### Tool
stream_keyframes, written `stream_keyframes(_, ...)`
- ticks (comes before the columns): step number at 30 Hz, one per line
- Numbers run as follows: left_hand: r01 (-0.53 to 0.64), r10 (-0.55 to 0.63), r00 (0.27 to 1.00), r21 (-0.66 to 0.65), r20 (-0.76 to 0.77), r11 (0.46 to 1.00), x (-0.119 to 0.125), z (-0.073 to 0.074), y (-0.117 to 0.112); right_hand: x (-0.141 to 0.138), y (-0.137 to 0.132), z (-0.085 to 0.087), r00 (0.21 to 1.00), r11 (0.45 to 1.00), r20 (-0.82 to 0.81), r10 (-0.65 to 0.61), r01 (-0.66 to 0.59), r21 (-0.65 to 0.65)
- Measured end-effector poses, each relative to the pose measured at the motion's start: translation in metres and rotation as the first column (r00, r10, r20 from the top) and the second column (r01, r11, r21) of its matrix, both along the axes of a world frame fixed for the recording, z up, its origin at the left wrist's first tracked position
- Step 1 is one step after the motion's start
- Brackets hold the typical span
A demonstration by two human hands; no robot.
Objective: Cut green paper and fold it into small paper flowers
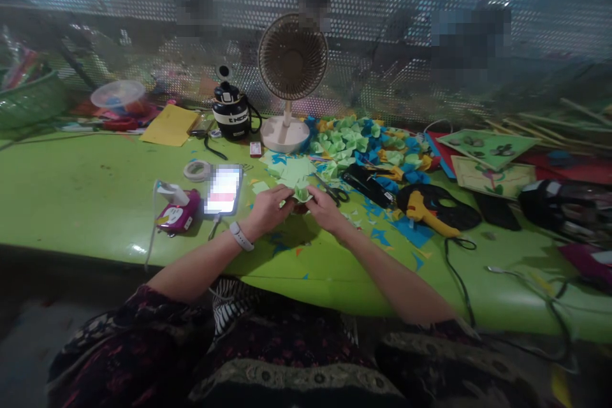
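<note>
Between my two hands is a light green paper flower [301,193], held just above the green table. My left hand [273,205], with a pale band on its wrist, pinches the flower's left side. On the other side, my right hand [325,206] grips its right edge with thumb and fingers. Flat light green paper pieces [294,170] lie just beyond the flower. A pair of scissors [337,193] rests close to my right hand. Behind them spreads a heap of folded paper flowers [354,140] in green, blue and orange.
A phone [224,190] and a roll of white tape [196,170] lie on the left, near a purple power adapter [180,211]. A fan [293,57] and a black bottle [230,111] stand behind. Rightward are a black stapler [368,185] and a yellow glue gun [427,211].
</note>
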State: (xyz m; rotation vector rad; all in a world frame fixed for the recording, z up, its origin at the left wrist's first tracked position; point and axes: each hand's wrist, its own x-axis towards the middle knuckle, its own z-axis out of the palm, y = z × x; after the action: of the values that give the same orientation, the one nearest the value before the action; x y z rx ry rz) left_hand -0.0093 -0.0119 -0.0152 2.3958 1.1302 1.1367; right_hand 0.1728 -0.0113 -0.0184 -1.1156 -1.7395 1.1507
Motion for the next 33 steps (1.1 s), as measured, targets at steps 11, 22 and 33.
stream_keyframes(11,-0.058,0.056,0.997,-0.037,-0.050,0.998,0.004,0.006,-0.009,0.008,0.003,0.005,0.981,0.984,0.191,-0.027,-0.007,0.179)
stream_keyframes(22,-0.089,0.088,0.996,-0.022,-0.033,0.996,0.005,0.006,-0.009,0.005,-0.002,0.010,0.976,0.979,0.219,0.001,-0.045,0.197)
stream_keyframes(33,-0.024,0.045,0.991,-0.170,0.124,0.985,0.009,0.005,-0.013,-0.007,-0.007,-0.006,0.980,0.978,0.154,-0.124,0.094,0.186)
